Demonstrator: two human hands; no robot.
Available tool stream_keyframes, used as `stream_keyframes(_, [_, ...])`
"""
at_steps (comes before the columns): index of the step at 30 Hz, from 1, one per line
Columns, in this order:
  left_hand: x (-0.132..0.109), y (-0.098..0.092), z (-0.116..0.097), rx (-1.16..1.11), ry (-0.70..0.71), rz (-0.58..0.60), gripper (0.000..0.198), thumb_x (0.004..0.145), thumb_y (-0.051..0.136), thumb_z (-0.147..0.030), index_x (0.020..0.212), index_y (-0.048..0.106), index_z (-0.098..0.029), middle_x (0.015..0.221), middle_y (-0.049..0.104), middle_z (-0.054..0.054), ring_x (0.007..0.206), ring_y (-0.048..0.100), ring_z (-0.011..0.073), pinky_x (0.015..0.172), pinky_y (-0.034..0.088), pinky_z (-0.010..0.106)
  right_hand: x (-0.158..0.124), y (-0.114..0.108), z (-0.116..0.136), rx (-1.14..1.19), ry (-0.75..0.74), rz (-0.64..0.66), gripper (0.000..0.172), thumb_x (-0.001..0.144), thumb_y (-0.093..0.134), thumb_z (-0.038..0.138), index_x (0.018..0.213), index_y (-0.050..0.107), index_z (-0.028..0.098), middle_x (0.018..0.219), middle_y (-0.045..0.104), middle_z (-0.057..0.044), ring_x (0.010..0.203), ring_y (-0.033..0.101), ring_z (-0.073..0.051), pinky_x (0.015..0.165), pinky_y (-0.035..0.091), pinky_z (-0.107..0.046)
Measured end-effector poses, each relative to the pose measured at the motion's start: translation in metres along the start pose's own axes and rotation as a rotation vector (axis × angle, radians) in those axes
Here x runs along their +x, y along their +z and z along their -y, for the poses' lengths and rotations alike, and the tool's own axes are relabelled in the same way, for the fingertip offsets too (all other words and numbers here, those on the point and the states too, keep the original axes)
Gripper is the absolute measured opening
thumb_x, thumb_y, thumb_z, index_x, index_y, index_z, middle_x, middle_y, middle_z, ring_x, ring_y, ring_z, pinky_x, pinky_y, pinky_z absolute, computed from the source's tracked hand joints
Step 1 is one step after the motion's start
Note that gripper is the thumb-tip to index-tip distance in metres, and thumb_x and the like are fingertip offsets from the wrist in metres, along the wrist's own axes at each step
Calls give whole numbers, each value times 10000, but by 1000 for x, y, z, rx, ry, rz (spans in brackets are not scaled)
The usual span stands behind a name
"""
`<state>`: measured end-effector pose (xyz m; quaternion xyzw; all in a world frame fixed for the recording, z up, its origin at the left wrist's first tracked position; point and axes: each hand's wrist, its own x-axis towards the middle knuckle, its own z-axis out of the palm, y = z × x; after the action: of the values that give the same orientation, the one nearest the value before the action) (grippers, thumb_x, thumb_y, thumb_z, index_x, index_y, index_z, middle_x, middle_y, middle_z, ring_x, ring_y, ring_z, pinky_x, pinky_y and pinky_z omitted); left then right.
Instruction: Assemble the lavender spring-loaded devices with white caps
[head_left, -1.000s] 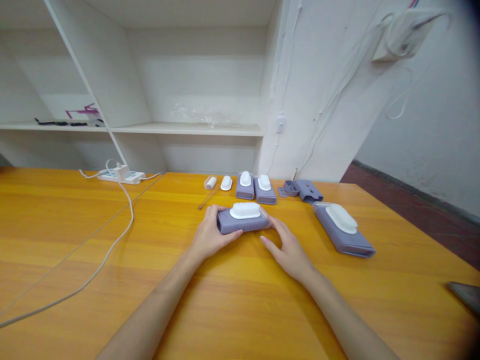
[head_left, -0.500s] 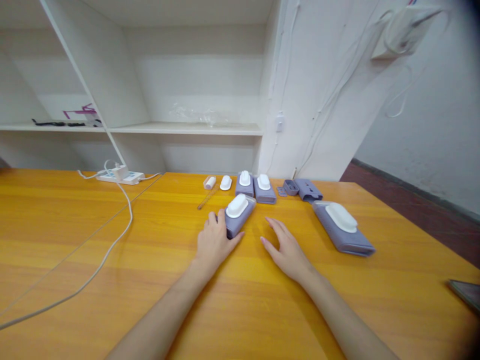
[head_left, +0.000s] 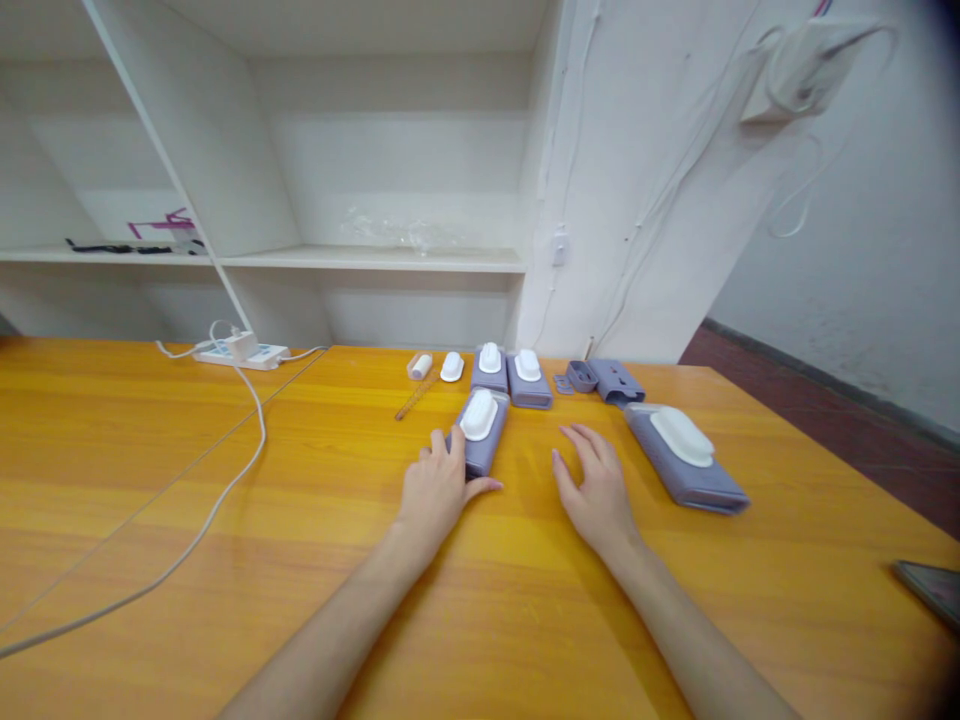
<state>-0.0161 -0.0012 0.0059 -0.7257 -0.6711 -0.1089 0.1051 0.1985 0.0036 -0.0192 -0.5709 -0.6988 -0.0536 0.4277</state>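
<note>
A purple box with a white brush on top [head_left: 480,432] lies lengthwise on the orange table [head_left: 225,520], pointing away from me. My left hand [head_left: 440,488] rests against its near end, fingers on its left side and thumb under its front edge. Open and flat, my right hand [head_left: 596,488] hovers over the bare table between that box and a larger purple box with a white brush [head_left: 684,455] to the right; it touches nothing.
Two small purple boxes with white tops [head_left: 510,378] stand behind, beside two loose white caps [head_left: 439,366] and a thin stick [head_left: 415,396]. Purple parts [head_left: 606,380] lie at back right. A white power strip [head_left: 240,351] and cable [head_left: 225,490] lie left. A dark flat object [head_left: 930,588] sits at the right edge.
The purple box was turned from crosswise to lengthwise and pushed slightly away by my left hand. My right hand let go of it and moved to the right.
</note>
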Motion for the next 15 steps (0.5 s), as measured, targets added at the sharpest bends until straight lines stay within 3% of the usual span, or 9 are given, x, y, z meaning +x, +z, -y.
stream_keyframes(3, [1,1,2,7,30,10,800,701,446,-744,1248,408,-161,991,515,105,798,622,253,610,495,311,2,-1,-9,-66,50,-76,352,866,477,310,1158,573,137,1166,543,-150,1098,498,-283,962,403,-463])
stream_keyframes(10, [5,7,6,-41,93,29,581,846,434,-570,1272,380,-180,956,596,99,854,641,257,639,497,310,0,1,-13,-150,33,-91,352,848,480,308,1148,583,157,1170,537,-147,1072,500,-297,921,409,-486])
stream_keyframes(15, [7,9,8,-85,94,39,571,851,431,-565,1272,374,-184,969,625,102,870,646,262,649,490,310,0,2,-13,-169,36,-96,355,845,479,304,1151,582,157,1174,532,-148,1073,497,-294,913,412,-476])
